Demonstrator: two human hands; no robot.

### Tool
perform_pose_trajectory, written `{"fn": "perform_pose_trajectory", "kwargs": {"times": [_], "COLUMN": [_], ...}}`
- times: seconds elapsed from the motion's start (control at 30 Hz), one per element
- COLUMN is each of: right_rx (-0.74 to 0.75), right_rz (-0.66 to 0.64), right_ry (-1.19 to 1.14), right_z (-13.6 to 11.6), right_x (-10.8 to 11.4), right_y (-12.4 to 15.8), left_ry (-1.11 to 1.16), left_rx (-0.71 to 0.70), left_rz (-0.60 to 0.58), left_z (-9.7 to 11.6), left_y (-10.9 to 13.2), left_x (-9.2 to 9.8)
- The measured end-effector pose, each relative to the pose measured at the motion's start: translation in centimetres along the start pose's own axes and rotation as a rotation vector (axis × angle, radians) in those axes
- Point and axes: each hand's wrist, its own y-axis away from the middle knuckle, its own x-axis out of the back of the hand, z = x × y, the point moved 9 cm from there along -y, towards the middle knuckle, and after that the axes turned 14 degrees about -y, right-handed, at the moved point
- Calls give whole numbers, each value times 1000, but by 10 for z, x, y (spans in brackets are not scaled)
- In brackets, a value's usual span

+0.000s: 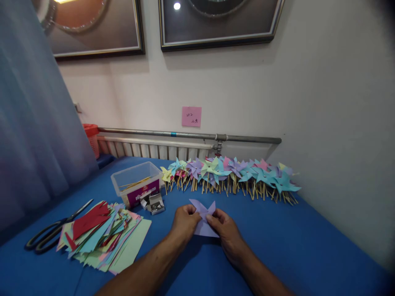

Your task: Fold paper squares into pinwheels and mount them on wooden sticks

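So, going by the plastic box [142, 195], a long row of pinwheels [236, 167] on sticks stands to its right, so we'd call plenty done. Our purple paper [205, 230] is nearer us, also right of the box, apparently part folded, no stick visible on it. Our left hand [185, 224] and right hand [227, 232] both pinch it, thumbs against fingers. Left to use, we reckon: the paper pile [132, 242] on the box's near side
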Motion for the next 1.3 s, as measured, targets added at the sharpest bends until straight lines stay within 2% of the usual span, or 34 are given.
{"fn": "perform_pose_trajectory", "kwargs": {"times": [0.2,0.47,0.8,1.3], "right_rx": [-12,-40,18,59], "right_rz": [69,124,186,168], "right_ry": [-5,-48,113,255], "right_z": [1,4,4,-7], "right_x": [1,-1,13,10], "right_y": [3,6,2,2], "left_ry": [106,127,106,55], "left_rx": [83,84,84,28], "left_rz": [-73,-69,-83,-48], "left_z": [4,0,-6,-4], "left_y": [9,9,4,1], "left_x": [-6,-8,-10,-6]}}
